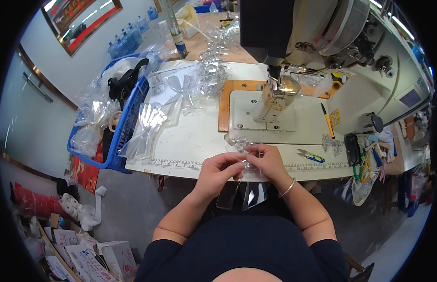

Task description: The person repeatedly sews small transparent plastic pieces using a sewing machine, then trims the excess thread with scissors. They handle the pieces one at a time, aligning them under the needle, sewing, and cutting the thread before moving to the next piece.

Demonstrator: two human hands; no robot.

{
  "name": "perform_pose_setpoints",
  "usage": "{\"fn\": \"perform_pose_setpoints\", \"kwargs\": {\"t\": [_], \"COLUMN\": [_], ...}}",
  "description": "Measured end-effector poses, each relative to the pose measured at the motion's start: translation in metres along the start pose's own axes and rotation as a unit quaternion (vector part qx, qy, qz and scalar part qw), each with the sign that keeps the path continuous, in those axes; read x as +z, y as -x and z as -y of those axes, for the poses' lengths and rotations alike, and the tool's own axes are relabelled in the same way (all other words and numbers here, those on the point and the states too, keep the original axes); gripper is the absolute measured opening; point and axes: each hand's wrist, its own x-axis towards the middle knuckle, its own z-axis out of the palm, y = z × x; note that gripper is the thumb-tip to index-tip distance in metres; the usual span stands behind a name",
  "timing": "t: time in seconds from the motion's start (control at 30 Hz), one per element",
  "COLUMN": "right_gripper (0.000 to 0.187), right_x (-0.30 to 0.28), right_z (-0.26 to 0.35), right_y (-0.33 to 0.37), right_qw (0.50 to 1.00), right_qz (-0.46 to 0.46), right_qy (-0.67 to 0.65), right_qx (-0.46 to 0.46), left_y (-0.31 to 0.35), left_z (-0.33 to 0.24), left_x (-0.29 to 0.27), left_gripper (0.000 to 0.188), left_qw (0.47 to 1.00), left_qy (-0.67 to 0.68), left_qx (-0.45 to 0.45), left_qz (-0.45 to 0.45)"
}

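Close to the table's front edge, my left hand (220, 174) and my right hand (269, 165) meet with fingers and thumbs bent together. Between them is a clear plastic piece (255, 193), its shiny flaps hanging below the edge. Both hands appear to pinch its upper part, though the fingers hide the exact grip. Crumpled clear plastic (238, 140) lies just beyond my fingertips. Farther ahead stands the sewing machine's post (267, 109) with its metal presser and needle area (278, 89). Thread snips (310, 156) with a green handle rest to the right of my right hand.
A blue basket (132, 123) of bags and plastic stands at left. Clear sheets (150, 123) lie beside it on the white table (190, 141). The machine head (317, 33) overhangs the far side. An orange pen (327, 121) and several hanging tools (366, 164) are at right.
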Motion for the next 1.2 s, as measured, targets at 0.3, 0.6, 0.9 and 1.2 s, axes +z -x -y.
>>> {"fn": "perform_pose_setpoints", "kwargs": {"t": [0.3, 0.6, 0.9, 1.2], "right_gripper": [0.024, 0.022, 0.021, 0.018], "right_x": [0.011, 0.015, 0.01, 0.006], "right_z": [0.0, 0.003, 0.002, 0.005], "right_y": [0.015, 0.019, 0.017, 0.017], "right_qw": [0.983, 0.976, 0.977, 0.988], "right_qz": [0.012, 0.006, 0.038, 0.054], "right_qy": [-0.183, -0.218, -0.206, -0.126], "right_qx": [0.008, -0.011, -0.036, -0.069], "left_y": [-0.008, -0.008, -0.008, -0.004], "left_z": [0.025, 0.023, 0.022, 0.016], "left_x": [-0.008, -0.009, -0.007, -0.006], "left_gripper": [0.016, 0.025, 0.021, 0.022], "left_qw": [0.979, 0.97, 0.967, 0.981], "left_qy": [-0.158, -0.193, -0.195, -0.146], "left_qx": [0.072, 0.096, 0.099, 0.043], "left_qz": [-0.109, -0.111, -0.13, -0.124]}}
